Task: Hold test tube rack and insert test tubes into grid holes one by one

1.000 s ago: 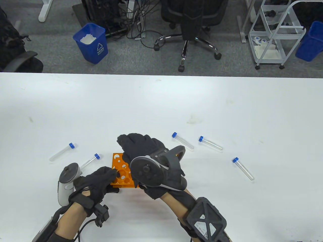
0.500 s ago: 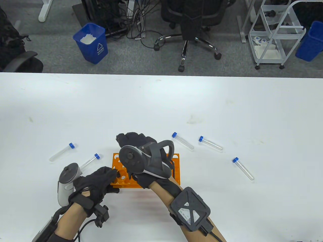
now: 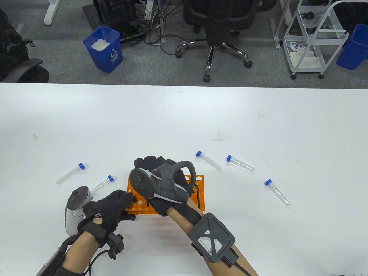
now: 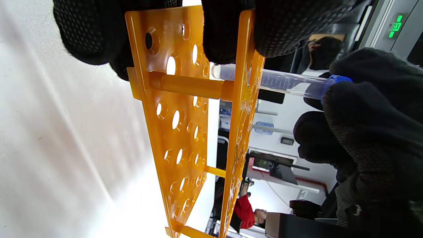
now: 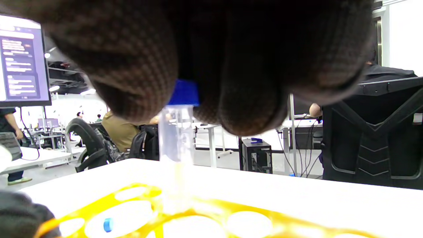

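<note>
- Lying on the white tabletop (image 3: 184, 115) at far left is a loose tube (image 3: 70, 173) with a blue cap, well apart from the hands.
- Just right of it a second loose tube (image 3: 103, 184) lies with its clear end running behind the tracker on the left hand (image 3: 110, 207).
- The left hand grips the left end of the orange rack (image 3: 199, 192); the left wrist view shows what the table view hides, its fingers (image 4: 228, 29) closed over the rack's top plate and another finger pressed against the lower plate.
- The right hand (image 3: 161, 172) hovers over the rack's left half, its tracker covering most of the grid in the table view.
- Only the wrist views show the held test tube (image 4: 284, 81): the right hand's fingertips (image 5: 132, 76) pinch it at the blue cap, and its rounded tip has passed through a hole in the top plate and sits between the two plates, short of the lower one.
- In the right wrist view the tube (image 5: 175, 132) hangs upright into the blurred yellow-orange grid.
- Further right, three more capped tubes lie on the tabletop: one (image 3: 208, 161) near the rack's far right corner, one (image 3: 240, 163) beside that, and one (image 3: 277, 192) well apart at right.
</note>
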`<state>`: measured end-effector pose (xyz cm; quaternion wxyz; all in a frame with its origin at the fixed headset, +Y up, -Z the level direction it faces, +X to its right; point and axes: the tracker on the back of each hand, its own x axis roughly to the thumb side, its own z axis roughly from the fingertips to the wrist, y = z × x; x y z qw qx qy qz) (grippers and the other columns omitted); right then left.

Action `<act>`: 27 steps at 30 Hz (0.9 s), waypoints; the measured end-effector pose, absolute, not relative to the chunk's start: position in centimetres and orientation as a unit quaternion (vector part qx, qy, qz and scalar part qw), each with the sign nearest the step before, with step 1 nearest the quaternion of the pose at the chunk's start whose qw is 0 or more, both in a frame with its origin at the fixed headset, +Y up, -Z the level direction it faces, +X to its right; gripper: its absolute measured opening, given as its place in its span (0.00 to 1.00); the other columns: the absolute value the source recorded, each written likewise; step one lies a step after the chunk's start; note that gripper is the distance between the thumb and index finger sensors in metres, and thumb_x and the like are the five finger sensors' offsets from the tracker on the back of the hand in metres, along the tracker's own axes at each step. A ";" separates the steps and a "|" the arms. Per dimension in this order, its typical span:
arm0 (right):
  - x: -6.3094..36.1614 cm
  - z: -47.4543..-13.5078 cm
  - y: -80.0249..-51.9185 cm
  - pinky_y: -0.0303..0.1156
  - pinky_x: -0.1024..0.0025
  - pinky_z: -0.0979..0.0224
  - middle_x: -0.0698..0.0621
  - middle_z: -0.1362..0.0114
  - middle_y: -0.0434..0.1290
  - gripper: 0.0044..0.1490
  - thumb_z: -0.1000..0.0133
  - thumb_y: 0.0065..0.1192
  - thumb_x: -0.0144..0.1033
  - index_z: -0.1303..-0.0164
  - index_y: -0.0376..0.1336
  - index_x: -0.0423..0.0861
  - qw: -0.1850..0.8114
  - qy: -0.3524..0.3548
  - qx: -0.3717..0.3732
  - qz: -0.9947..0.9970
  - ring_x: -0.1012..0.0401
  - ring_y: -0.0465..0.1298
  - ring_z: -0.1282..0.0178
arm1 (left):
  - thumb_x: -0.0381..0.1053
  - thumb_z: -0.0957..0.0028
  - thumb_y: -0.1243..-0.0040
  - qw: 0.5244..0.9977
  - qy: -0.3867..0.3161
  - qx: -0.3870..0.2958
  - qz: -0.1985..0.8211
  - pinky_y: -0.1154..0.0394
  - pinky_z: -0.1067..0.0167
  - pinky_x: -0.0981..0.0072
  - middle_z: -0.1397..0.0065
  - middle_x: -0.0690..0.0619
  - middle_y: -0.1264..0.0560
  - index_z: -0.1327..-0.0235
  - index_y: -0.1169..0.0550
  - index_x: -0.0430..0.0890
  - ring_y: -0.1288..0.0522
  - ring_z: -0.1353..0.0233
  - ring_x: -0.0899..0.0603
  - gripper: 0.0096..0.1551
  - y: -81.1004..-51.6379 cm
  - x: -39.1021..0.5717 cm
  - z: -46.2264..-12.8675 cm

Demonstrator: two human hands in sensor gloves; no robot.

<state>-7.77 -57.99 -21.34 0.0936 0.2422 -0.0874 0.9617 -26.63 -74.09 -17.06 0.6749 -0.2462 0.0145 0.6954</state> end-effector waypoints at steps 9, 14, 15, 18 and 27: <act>-8.6 -21.3 -58.5 0.84 0.48 0.54 0.41 0.40 0.83 0.33 0.61 0.79 0.37 0.44 0.74 0.45 0.066 -0.082 0.247 0.963 0.47 0.86 0.56 | 0.60 0.49 0.43 0.678 0.016 -0.245 0.693 0.23 0.42 0.46 0.30 0.32 0.38 0.52 0.24 0.50 0.22 0.39 0.31 0.20 -74.2 -26.6 -17.1; -8.9 -21.4 -58.5 0.84 0.48 0.54 0.41 0.40 0.83 0.32 0.61 0.78 0.36 0.44 0.74 0.45 0.060 -0.080 0.250 0.963 0.47 0.86 0.55 | 0.60 0.49 0.43 0.677 0.017 -0.243 0.694 0.22 0.43 0.46 0.30 0.32 0.38 0.52 0.24 0.50 0.22 0.39 0.31 0.20 -74.2 -26.7 -17.0; -8.9 -21.4 -58.5 0.84 0.48 0.54 0.41 0.40 0.83 0.32 0.61 0.78 0.35 0.44 0.74 0.45 0.061 -0.078 0.250 0.963 0.47 0.86 0.55 | 0.60 0.49 0.42 0.678 0.017 -0.242 0.694 0.22 0.43 0.46 0.30 0.32 0.38 0.52 0.24 0.50 0.22 0.39 0.31 0.20 -74.1 -26.7 -17.1; -9.0 -21.3 -58.4 0.84 0.48 0.54 0.40 0.40 0.83 0.32 0.61 0.77 0.34 0.44 0.74 0.46 0.055 -0.078 0.252 0.963 0.46 0.86 0.55 | 0.60 0.49 0.42 0.680 0.015 -0.237 0.693 0.22 0.43 0.46 0.30 0.32 0.38 0.52 0.23 0.49 0.22 0.39 0.31 0.20 -74.2 -26.7 -17.1; -9.1 -21.3 -58.3 0.83 0.47 0.53 0.41 0.40 0.83 0.31 0.62 0.74 0.30 0.45 0.75 0.47 0.048 -0.077 0.258 0.962 0.46 0.86 0.54 | 0.60 0.49 0.42 0.681 0.011 -0.232 0.694 0.22 0.43 0.46 0.30 0.32 0.37 0.52 0.23 0.49 0.22 0.39 0.31 0.20 -74.2 -26.7 -17.1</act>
